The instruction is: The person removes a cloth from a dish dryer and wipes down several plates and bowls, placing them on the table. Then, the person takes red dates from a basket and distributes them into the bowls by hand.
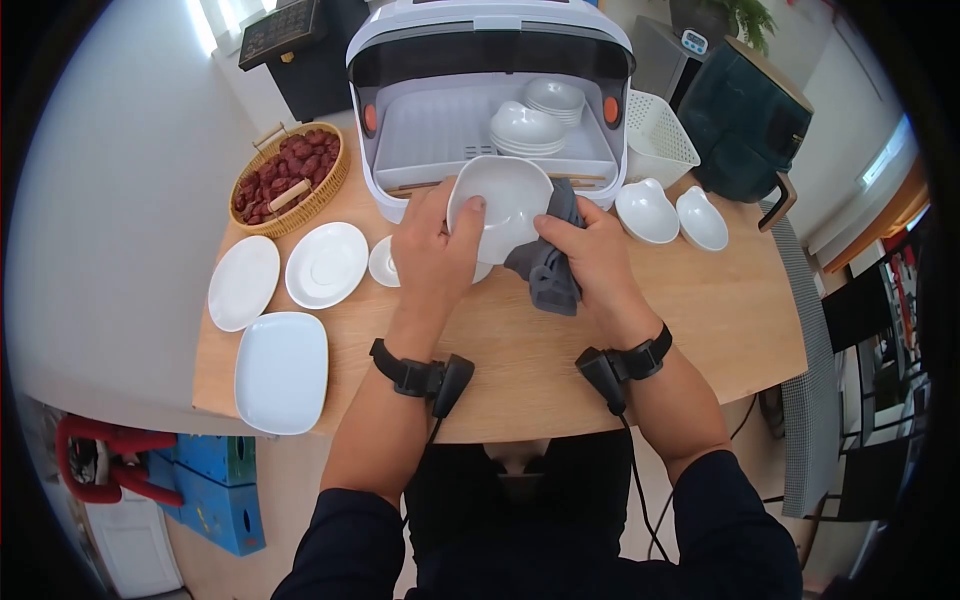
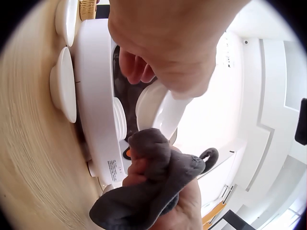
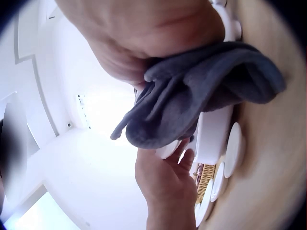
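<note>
My left hand [image 1: 432, 243] grips a white bowl [image 1: 508, 200] by its left side, with the thumb over the rim. The bowl is held up above the table, its inside tilted towards me. In my right hand [image 1: 600, 262] is a bunched dark grey cloth [image 1: 552, 278], which meets the bowl's right rim. The right thumb lies at that rim. In the left wrist view the cloth [image 2: 153, 187] hangs in folds from the right hand, close by the bowl [image 2: 160, 108]. Most of the bowl is hidden behind the cloth in the right wrist view.
Behind the hands stands an open white dish cabinet [image 1: 380, 150] with stacked bowls [image 1: 530, 130]. Several white plates [image 1: 327, 265] and a basket of dark red fruit [image 1: 290, 175] lie left. Two small bowls [image 1: 648, 212], a white basket [image 1: 660, 140] and an air fryer [image 1: 745, 125] stand right.
</note>
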The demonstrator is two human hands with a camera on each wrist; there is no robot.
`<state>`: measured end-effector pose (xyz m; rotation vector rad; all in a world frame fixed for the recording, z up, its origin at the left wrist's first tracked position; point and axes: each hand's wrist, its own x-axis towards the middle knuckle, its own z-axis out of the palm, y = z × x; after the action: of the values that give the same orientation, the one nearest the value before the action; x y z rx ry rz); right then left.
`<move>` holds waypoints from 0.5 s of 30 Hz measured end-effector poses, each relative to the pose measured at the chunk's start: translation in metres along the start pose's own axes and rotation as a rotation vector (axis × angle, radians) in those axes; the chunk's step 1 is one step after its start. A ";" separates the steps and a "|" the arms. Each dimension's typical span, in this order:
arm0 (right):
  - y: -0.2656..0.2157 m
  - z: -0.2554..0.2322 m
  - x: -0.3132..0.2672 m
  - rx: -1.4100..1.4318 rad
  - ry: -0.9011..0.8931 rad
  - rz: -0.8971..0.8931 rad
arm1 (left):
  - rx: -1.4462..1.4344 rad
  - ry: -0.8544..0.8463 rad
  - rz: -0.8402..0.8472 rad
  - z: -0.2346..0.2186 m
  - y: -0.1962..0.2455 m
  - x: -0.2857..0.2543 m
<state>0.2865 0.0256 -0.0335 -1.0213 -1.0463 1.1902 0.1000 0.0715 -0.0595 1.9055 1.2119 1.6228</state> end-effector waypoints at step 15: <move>-0.017 -0.009 -0.005 -0.274 -0.061 -0.267 | -1.259 -0.232 -0.414 -0.006 -0.003 0.001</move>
<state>0.2986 0.0186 -0.0188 -1.0202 -1.3750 0.8805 0.0935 0.0724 -0.0593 0.8989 0.2474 1.3243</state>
